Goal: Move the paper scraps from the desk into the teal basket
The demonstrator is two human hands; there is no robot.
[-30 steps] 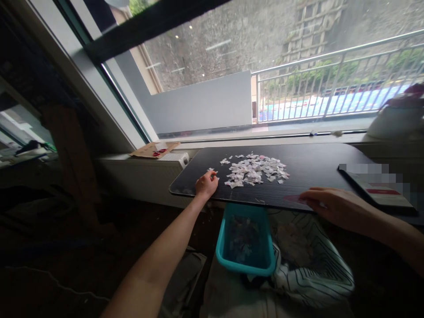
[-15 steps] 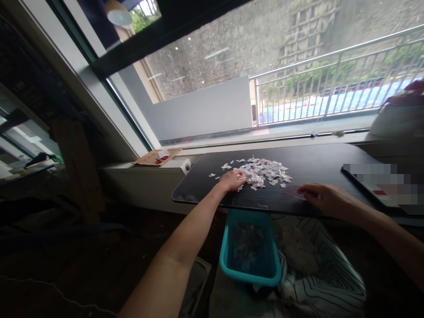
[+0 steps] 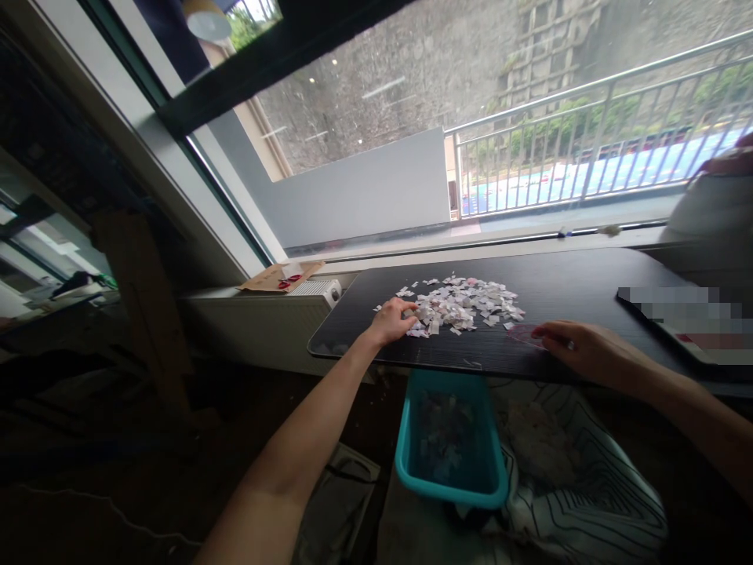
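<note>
A loose heap of small white paper scraps (image 3: 464, 302), a few tinged pink, lies spread on the dark table (image 3: 565, 282). At the heap's left edge is my left hand (image 3: 391, 320), its thumb and fingers curved and apart, with nothing visible held in it. My right hand (image 3: 568, 341), to the right of the heap, pinches a thin, see-through pinkish plastic piece (image 3: 523, 336) low over the tabletop. Its exact kind I cannot make out. Below the table's near edge stands a turquoise plastic tub (image 3: 452, 496) with similar scraps in its bottom.
A striped cloth or bag (image 3: 612, 486) lies right of the tub. Left of the table, a radiator (image 3: 264, 314) carries brown paper (image 3: 259, 281) with red-handled scissors (image 3: 289, 281). A blurred-out flat object (image 3: 688, 329) rests on the table's right. The window is behind.
My left hand has drawn back left from the heap, its fingers opening. My right hand stays with the plastic piece. The view has shifted slightly.
</note>
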